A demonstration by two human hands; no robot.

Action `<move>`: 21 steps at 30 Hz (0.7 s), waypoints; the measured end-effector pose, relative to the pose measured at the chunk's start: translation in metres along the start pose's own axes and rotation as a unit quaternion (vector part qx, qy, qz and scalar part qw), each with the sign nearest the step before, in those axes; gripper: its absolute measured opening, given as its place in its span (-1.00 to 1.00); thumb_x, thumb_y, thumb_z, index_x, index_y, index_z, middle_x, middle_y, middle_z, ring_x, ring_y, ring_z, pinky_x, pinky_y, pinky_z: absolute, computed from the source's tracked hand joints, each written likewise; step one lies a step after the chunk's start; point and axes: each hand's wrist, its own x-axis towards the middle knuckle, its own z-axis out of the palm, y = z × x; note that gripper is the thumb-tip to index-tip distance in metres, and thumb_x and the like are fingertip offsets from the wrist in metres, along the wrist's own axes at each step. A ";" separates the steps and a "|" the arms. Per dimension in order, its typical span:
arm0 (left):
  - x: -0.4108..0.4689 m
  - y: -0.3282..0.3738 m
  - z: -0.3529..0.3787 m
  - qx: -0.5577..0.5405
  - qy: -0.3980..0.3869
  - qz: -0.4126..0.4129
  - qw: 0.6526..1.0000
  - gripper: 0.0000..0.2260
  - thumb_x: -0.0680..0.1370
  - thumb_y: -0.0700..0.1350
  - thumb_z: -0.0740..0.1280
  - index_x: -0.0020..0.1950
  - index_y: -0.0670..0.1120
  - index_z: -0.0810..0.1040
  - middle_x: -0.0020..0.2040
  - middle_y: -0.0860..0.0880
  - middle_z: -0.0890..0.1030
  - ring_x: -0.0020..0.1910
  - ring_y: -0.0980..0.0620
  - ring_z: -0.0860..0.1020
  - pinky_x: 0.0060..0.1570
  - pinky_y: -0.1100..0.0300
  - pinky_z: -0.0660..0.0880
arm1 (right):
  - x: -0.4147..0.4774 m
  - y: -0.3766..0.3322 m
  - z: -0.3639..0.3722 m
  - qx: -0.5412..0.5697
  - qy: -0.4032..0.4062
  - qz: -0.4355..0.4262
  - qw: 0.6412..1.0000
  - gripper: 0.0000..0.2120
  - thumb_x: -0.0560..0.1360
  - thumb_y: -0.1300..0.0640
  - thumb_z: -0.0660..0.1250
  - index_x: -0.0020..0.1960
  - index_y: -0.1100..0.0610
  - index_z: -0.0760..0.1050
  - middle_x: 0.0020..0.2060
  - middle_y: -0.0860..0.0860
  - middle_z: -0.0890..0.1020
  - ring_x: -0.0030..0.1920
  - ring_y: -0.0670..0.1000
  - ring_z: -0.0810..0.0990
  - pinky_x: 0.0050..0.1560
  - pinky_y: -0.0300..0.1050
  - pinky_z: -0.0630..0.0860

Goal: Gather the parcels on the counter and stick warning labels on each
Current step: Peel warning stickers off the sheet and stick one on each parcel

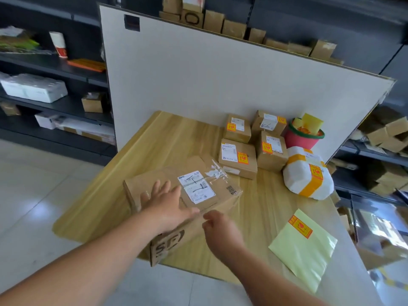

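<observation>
Left hand (167,202) rests flat on the unlabelled large brown cardboard box (143,181); right hand (220,226) grip unclear; I count five far parcels (237,157) labelled.

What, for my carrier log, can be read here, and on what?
"SF": near side of the large brown cardboard box.
White shipping labels on the boxes: too small to read.
Orange-and-red warning stickers: blurred, unreadable.

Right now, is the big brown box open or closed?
Closed. The big brown box has its top flaps lying flat, with clear tape and a white label across them.
</observation>
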 end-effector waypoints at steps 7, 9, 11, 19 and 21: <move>0.008 -0.018 0.016 0.178 -0.030 0.074 0.981 -0.34 0.55 0.01 0.25 0.55 0.11 -0.04 0.58 -0.01 -0.12 0.55 -0.13 -0.13 0.46 -0.21 -0.14 | 0.024 0.012 -0.032 -0.183 0.062 -0.055 0.980 -0.54 0.59 0.09 0.21 0.46 0.03 0.23 0.50 -0.04 0.19 0.45 0.10 0.21 0.33 0.00 0.33; 0.014 -0.023 0.008 0.198 -0.012 0.068 0.978 -0.34 0.54 -0.20 0.19 0.55 0.11 -0.03 0.58 -0.01 -0.08 0.55 -0.12 -0.11 0.47 -0.16 -0.14 | 0.031 0.019 -0.034 -0.209 0.054 -0.059 0.975 -0.50 0.59 0.07 0.21 0.49 0.01 0.17 0.53 -0.05 0.09 0.51 0.10 0.06 0.39 0.04 0.27; 0.020 -0.028 -0.001 0.219 0.005 0.057 0.974 -0.29 0.51 -0.34 0.12 0.56 0.12 -0.03 0.58 -0.02 -0.05 0.55 -0.13 -0.07 0.49 -0.11 -0.12 | 0.037 0.029 -0.034 -0.226 0.027 -0.053 0.972 -0.48 0.60 0.07 0.18 0.51 -0.01 0.11 0.55 -0.07 0.04 0.54 0.09 -0.03 0.44 0.07 0.20; 0.040 0.025 0.001 0.207 0.081 0.075 0.972 -0.41 0.51 -0.29 0.10 0.53 0.03 0.13 0.55 -0.08 0.11 0.53 -0.12 0.03 0.48 -0.02 -0.01 | 0.061 0.065 -0.053 -0.174 0.046 -0.100 0.979 -0.56 0.62 0.02 0.14 0.48 0.00 0.22 0.48 -0.06 0.26 0.46 0.05 0.22 0.42 0.01 0.22; 0.047 0.061 0.009 0.156 0.088 0.116 0.977 -0.45 0.56 -0.22 0.11 0.54 0.01 0.09 0.56 -0.06 0.09 0.53 -0.08 0.01 0.48 0.03 -0.03 | 0.072 0.086 -0.070 -0.170 0.062 -0.076 0.980 -0.56 0.62 0.00 0.14 0.48 0.03 0.23 0.48 -0.03 0.27 0.44 0.07 0.26 0.39 0.00 0.27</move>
